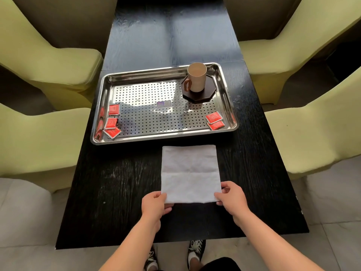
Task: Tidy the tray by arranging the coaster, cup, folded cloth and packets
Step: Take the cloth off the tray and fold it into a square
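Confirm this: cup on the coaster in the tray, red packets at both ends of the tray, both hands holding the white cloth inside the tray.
Not quite. The head view shows the white cloth lying on the table in front of the tray, not inside it. The rest holds.

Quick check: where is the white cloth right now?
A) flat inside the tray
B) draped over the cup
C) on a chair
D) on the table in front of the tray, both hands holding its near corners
D: the cloth lies on the table, short of the tray, with the left hand and right hand pinching its near corners.
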The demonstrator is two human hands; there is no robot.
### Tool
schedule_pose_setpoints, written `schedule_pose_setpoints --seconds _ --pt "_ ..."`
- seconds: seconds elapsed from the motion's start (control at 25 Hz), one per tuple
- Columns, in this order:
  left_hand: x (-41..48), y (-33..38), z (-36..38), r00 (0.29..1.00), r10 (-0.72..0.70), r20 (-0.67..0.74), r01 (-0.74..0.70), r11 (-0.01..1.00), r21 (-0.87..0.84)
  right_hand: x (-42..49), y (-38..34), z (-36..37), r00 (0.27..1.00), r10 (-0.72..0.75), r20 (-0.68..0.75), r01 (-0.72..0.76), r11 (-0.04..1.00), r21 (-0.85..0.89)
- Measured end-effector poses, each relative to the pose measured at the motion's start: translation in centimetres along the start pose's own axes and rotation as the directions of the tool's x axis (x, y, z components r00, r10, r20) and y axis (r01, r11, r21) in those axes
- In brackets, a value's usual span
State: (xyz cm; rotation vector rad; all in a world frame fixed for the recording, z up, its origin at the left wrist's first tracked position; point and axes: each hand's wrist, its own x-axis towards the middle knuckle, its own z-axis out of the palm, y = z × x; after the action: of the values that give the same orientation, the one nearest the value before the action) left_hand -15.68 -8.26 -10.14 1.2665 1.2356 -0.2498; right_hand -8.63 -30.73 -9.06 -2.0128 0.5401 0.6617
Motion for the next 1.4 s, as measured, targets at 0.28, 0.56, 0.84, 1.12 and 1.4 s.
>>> schedule_pose_setpoints --seconds 0.28,0.56,0.84,1.12,1.4 --pt "-1.0 -1.4 -3.8 0.998 0.007 0.058 -0.007 1.000 0.014 -2.2 1.8 0.4 0.997 0.043 0.067 -0.052 0.990 0.128" --pt "-4.4 -4.5 -6.9 0.993 0.096 0.070 -0.105 0.984 0.144 -5.8 3.5 0.2 0.992 0.098 0.075 -0.107 0.986 0.127" --pt "-6.6 -4.8 -9.0 0.985 0.087 0.151 -0.097 0.994 0.060 -8.7 3.8 -0.6 0.989 -0.002 0.145 -0.035 0.969 0.246" --pt "-5.3 -1.3 -8.0 0.991 0.071 0.117 -0.069 0.997 -0.023 -6.4 0.5 -1.4 0.962 -0.126 0.244 0.119 0.992 0.043" --pt "-1.9 0.4 -5.8 0.962 0.254 -0.097 -0.237 0.959 0.154 -0.9 -4.1 1.6 0.946 -0.301 0.118 0.323 0.895 -0.307"
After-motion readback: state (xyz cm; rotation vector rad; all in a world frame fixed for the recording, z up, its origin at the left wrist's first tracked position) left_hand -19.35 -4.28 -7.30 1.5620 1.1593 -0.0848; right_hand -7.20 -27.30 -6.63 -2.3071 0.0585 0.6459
